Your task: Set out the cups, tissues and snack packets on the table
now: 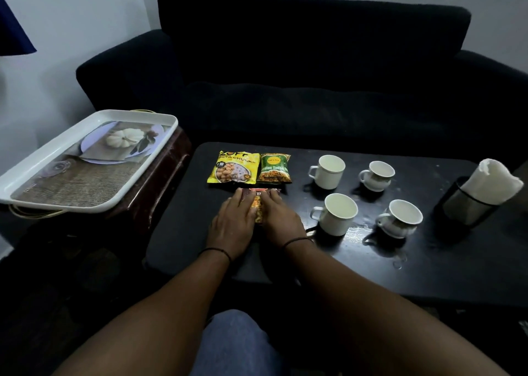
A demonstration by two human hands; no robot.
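Note:
Both hands lie flat on a dark red snack packet (258, 201) on the black table (183, 232). My left hand (233, 224) covers its left side and my right hand (281, 221) its right, fingers spread. Just beyond it a yellow packet (234, 167) and a green packet (275, 168) lie side by side. Several white cups stand to the right: two in the far row (328, 171) (376, 175), two in the near row (337, 214) (401, 221). White tissues (497, 181) stand in a dark holder (463, 207) at the table's right end.
A white printed tray (85, 161) rests on a dark side stand to the left, holding nothing. A black sofa (314, 75) runs behind the table. My knee in blue jeans (231, 344) is at the bottom.

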